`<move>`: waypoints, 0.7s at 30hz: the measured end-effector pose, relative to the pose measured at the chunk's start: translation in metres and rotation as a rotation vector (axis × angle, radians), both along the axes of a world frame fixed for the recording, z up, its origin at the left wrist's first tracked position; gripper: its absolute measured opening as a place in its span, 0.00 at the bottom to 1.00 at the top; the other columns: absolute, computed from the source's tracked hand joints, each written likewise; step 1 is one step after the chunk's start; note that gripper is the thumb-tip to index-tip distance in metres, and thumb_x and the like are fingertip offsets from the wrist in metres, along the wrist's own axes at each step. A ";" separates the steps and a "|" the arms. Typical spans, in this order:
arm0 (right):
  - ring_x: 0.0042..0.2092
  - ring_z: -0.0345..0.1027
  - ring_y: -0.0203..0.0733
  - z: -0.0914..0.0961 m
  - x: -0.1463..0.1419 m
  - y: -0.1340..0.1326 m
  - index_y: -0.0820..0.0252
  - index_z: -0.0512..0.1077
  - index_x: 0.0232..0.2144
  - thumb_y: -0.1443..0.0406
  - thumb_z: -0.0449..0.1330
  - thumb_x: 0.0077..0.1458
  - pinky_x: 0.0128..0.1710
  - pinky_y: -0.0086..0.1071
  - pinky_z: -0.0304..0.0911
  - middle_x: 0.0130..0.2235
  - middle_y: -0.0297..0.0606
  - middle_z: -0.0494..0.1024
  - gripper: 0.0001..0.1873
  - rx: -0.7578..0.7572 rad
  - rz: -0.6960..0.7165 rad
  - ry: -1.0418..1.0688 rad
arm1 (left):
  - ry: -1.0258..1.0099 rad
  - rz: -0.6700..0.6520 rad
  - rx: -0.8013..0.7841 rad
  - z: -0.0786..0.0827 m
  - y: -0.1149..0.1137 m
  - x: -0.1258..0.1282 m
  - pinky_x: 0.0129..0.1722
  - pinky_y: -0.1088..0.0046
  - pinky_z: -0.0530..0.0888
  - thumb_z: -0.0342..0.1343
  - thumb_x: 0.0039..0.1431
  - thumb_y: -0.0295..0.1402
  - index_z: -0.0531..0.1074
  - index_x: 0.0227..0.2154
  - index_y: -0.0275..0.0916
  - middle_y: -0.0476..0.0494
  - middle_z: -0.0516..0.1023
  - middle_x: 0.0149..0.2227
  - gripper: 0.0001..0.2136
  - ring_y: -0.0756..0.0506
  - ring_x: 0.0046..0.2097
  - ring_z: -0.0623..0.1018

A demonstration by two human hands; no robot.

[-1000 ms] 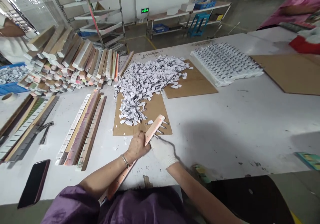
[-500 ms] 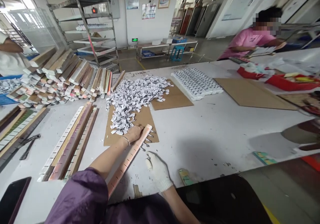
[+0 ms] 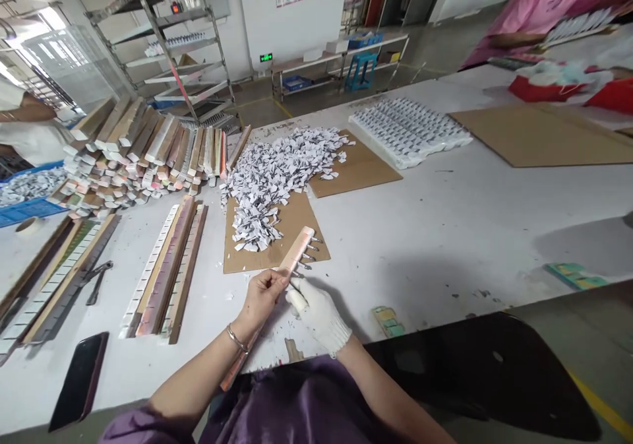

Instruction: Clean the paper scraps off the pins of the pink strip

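Note:
A long, pale orange slotted wooden strip (image 3: 299,249) slants away from my body, with several small dark metal pieces (image 3: 307,257) sticking out from the right side of its far end. My bare left hand (image 3: 261,297) is closed around the strip about midway, thumb and fingertips pressed together at its edge. In a white knitted glove, my right hand (image 3: 321,315) is close against the strip's right side, fingers curled in; whatever it pinches is hidden. Beyond the strip, a heap of small white-and-grey pieces (image 3: 281,173) lies on brown cardboard (image 3: 306,233).
More slotted strips (image 3: 165,272) lie to the left, near a phone (image 3: 79,381) and a metal tool (image 3: 96,279). Stacked wooden bars (image 3: 133,147) rise at the back left. A white tray of small parts (image 3: 410,134) and a cardboard sheet (image 3: 539,134) are at the right; a co-worker's pink sleeve (image 3: 524,15) shows beyond.
My left hand has come back from the edge of the heap to the strip and now grips it. My right hand has moved up against the strip. The view has shifted.

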State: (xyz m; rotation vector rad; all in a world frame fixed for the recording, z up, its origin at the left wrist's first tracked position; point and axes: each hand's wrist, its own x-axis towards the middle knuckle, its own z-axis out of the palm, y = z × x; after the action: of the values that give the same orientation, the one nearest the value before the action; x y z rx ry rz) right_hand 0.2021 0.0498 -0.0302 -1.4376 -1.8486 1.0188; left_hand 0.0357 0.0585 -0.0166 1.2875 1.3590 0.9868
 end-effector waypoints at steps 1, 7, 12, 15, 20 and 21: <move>0.33 0.71 0.39 0.003 -0.001 -0.003 0.57 0.74 0.37 0.58 0.47 0.65 0.33 0.29 0.60 0.33 0.37 0.79 0.17 -0.016 0.041 -0.018 | 0.019 -0.004 0.003 -0.002 -0.008 0.002 0.25 0.76 0.61 0.57 0.60 0.50 0.68 0.28 0.38 0.57 0.62 0.19 0.18 0.53 0.22 0.61; 0.36 0.72 0.39 -0.011 0.008 -0.007 0.57 0.72 0.32 0.60 0.46 0.67 0.35 0.30 0.57 0.34 0.37 0.80 0.18 -0.017 0.089 -0.311 | 0.588 -0.073 0.118 -0.008 -0.015 -0.009 0.36 0.70 0.70 0.56 0.63 0.46 0.72 0.47 0.40 0.47 0.76 0.33 0.17 0.45 0.33 0.75; 0.42 0.73 0.41 -0.031 0.001 0.010 0.59 0.75 0.39 0.55 0.51 0.68 0.42 0.32 0.62 0.39 0.41 0.80 0.17 -0.054 0.032 -0.584 | 0.880 -0.160 0.184 -0.018 0.007 -0.016 0.44 0.64 0.73 0.66 0.50 0.41 0.68 0.53 0.38 0.39 0.73 0.45 0.28 0.39 0.45 0.76; 0.43 0.73 0.41 -0.036 -0.009 0.017 0.59 0.74 0.46 0.49 0.55 0.66 0.46 0.39 0.68 0.44 0.41 0.79 0.21 -0.045 0.048 -0.601 | 0.799 -0.193 0.194 -0.024 0.013 -0.020 0.44 0.65 0.73 0.60 0.55 0.35 0.72 0.45 0.37 0.43 0.71 0.39 0.15 0.42 0.40 0.75; 0.40 0.75 0.46 -0.039 -0.020 0.023 0.62 0.75 0.44 0.53 0.55 0.65 0.43 0.42 0.69 0.38 0.47 0.80 0.19 -0.040 0.063 -0.648 | 0.646 -0.176 0.160 -0.027 0.013 -0.024 0.45 0.64 0.73 0.60 0.54 0.34 0.73 0.46 0.37 0.44 0.72 0.38 0.16 0.42 0.41 0.74; 0.39 0.76 0.49 -0.039 -0.020 0.024 0.65 0.75 0.43 0.55 0.55 0.65 0.42 0.42 0.68 0.36 0.50 0.80 0.18 -0.037 0.067 -0.657 | 0.642 -0.178 0.151 -0.026 0.013 -0.024 0.45 0.64 0.73 0.60 0.54 0.34 0.72 0.46 0.37 0.44 0.73 0.39 0.16 0.42 0.41 0.74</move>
State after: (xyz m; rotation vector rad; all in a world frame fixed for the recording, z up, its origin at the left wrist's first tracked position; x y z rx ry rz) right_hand 0.1816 0.0740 -0.0696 -1.8991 -2.3443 0.6456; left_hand 0.0117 0.0713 -0.0430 1.9090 1.6212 0.5750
